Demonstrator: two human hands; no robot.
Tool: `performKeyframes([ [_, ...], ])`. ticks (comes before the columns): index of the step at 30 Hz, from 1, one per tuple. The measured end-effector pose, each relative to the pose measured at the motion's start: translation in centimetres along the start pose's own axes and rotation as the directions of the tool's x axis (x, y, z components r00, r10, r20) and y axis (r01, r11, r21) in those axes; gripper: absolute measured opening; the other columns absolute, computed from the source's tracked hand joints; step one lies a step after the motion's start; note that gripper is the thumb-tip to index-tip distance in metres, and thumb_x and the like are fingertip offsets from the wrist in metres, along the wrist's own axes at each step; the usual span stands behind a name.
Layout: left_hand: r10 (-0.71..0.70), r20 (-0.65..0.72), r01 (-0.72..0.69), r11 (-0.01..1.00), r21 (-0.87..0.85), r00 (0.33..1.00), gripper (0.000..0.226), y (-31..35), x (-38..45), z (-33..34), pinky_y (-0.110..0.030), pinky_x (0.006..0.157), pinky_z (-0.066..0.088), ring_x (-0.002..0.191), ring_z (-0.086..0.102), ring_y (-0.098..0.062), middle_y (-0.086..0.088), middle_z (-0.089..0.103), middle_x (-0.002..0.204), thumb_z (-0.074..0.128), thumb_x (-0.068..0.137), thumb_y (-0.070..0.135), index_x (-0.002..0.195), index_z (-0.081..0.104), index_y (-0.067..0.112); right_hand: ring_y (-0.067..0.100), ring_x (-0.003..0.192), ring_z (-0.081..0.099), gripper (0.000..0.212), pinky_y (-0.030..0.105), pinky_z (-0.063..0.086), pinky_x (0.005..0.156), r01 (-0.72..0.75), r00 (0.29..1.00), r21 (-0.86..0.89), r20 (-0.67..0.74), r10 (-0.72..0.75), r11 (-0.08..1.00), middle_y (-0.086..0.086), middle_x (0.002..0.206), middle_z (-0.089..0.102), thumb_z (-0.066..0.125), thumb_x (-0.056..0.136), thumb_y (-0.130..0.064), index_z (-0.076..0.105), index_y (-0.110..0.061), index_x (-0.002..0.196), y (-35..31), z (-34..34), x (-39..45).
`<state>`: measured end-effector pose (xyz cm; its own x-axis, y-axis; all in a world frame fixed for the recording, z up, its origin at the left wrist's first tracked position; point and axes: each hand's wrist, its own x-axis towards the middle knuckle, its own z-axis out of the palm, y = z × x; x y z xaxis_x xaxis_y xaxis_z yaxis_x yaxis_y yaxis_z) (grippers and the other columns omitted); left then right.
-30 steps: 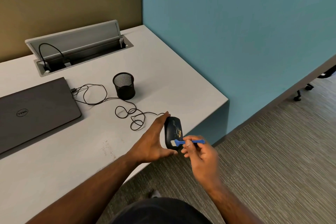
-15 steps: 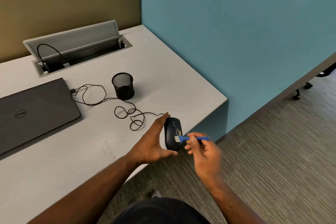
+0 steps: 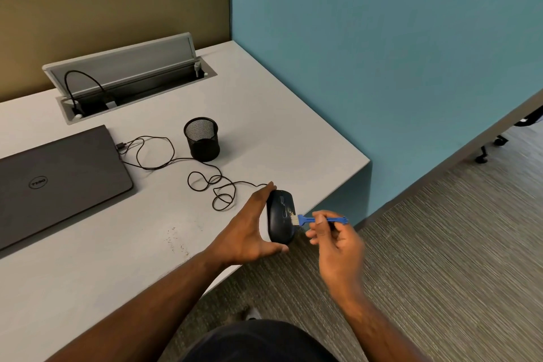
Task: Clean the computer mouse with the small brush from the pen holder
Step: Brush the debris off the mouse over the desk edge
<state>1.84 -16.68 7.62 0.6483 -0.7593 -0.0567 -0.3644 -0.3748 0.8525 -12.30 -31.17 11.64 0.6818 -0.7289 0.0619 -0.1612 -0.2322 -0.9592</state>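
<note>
My left hand (image 3: 249, 229) holds the dark wired computer mouse (image 3: 279, 219) tilted on its side at the desk's front right edge. Pale dust specks lie on the mouse near its scroll wheel. My right hand (image 3: 335, 241) pinches the small blue brush (image 3: 320, 219) by its handle, out over the floor. The brush's white bristles touch the mouse's top on its right side. The black mesh pen holder (image 3: 202, 139) stands upright farther back on the desk and looks empty.
A closed grey laptop (image 3: 55, 182) lies at the left of the white desk (image 3: 264, 114). The mouse's black cable (image 3: 202, 176) loops between laptop and mouse. An open cable hatch (image 3: 126, 73) sits at the back. A teal wall runs along the right.
The brush has shifted slightly up and to the right along the mouse's top, and my right hand moved with it. My left hand keeps the mouse in place.
</note>
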Motion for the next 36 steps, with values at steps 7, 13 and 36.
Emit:
performKeyframes([
  [7,0.011,-0.006,-0.011,1.000,0.004,1.000,0.127,0.1,-0.2,-0.2,-0.018,0.117,0.023,0.147,0.022,0.001,0.014,0.019,0.164,0.089,0.063,0.053,0.160,0.010,0.032,0.009,0.078,0.073,0.011,0.029,0.062,0.071,-0.030,0.996,-0.072,0.076,0.036,0.997,-0.004,0.084,0.074,0.062,0.099,-0.023,0.068,-0.032,0.101,0.3,0.9,-0.2],
  [13,-0.007,-0.004,0.006,1.000,-0.004,1.000,0.128,-0.1,-0.3,-0.3,-0.017,0.116,0.022,0.146,0.022,0.003,0.016,0.020,0.164,0.090,0.062,0.054,0.160,0.010,0.034,0.010,0.075,0.073,0.009,0.030,0.060,0.069,-0.124,0.992,-0.058,-0.034,0.122,0.991,-0.002,0.081,0.074,0.061,0.100,-0.024,0.070,-0.026,0.100,0.9,0.1,0.7],
  [36,0.001,0.004,-0.001,1.000,0.018,1.000,0.125,-0.2,-0.7,-0.8,-0.014,0.114,0.022,0.146,0.021,0.003,0.015,0.019,0.164,0.088,0.065,0.053,0.160,0.009,0.034,0.021,0.070,0.068,0.015,0.028,0.056,0.060,-0.218,0.973,0.228,0.121,0.194,0.949,0.010,0.080,0.075,0.059,0.100,-0.016,0.073,-0.010,0.100,0.4,0.7,0.3],
])
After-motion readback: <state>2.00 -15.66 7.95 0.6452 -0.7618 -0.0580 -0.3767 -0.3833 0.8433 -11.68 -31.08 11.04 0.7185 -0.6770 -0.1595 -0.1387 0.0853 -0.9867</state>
